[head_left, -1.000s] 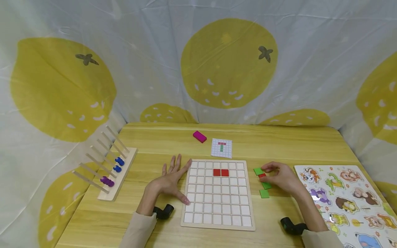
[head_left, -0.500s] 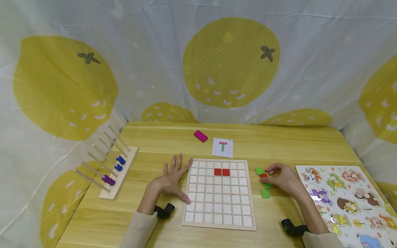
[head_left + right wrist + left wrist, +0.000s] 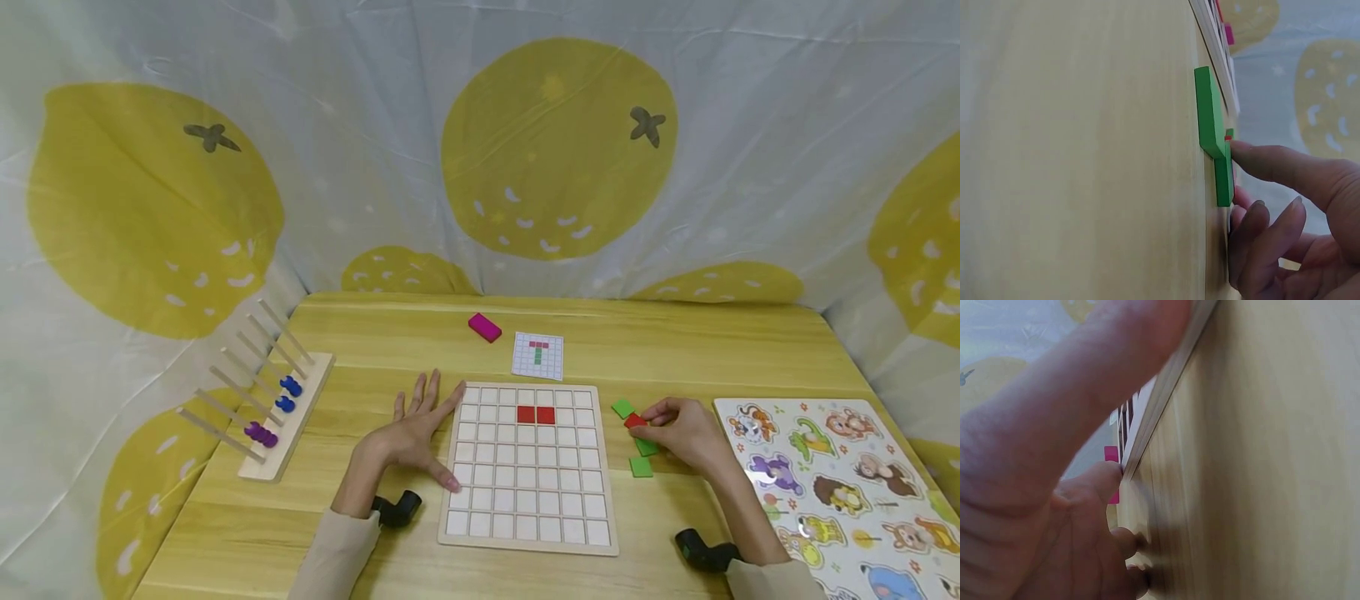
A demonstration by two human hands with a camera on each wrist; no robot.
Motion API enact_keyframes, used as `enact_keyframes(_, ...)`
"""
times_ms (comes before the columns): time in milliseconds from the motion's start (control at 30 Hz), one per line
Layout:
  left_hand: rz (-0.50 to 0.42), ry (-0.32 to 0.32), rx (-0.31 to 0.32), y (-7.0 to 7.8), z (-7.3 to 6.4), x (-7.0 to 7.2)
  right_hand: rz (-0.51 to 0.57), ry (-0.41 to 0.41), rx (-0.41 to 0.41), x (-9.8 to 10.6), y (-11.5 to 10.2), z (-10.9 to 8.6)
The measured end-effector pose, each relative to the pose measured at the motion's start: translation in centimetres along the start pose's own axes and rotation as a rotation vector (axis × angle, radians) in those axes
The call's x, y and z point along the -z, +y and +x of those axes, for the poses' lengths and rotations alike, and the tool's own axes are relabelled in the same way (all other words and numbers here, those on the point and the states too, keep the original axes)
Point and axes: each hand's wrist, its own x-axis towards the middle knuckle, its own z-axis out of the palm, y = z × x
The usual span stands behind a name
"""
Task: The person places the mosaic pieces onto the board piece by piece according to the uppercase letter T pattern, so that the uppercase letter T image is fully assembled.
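Note:
My left hand (image 3: 408,437) lies spread along the left side of a wooden grid board (image 3: 495,546), thumb and index finger at its edge. Two red square tiles (image 3: 536,414) fill neighbouring cells in the board's second row. To the right of the board, my right hand (image 3: 686,429) pinches a loose red tile (image 3: 634,421) between thumb and fingers. Close around that tile lie a green tile (image 3: 622,408) at its upper left and another green tile (image 3: 641,467) below. In the right wrist view the thumb hides most of the red tile behind green tiles (image 3: 1210,115).
A pattern card (image 3: 551,367) showing a red and green T stands beyond the board, beside a magenta block (image 3: 484,327). At left is a peg stand (image 3: 273,467) with purple and blue beads. An animal puzzle board (image 3: 817,450) lies at right.
The red tile in my right hand has turned slightly, and the upper green tile has shifted and turned a little beside it. My left hand stays at the board's edge.

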Motion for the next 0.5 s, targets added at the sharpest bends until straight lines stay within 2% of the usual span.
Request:
enact_keyframes(133,0.006,0.002,-0.006,-0.03,0.01,0.09,0.031,-0.022,-0.009,0.12,0.02,0.01)
enact_keyframes(367,0.002,0.006,-0.010,-0.04,-0.01,0.06,0.012,-0.051,0.052,0.48,0.26,-0.05)
enact_keyframes(500,0.006,0.005,-0.005,-0.04,0.00,0.03,-0.030,-0.024,0.068,0.90,0.17,-0.17)
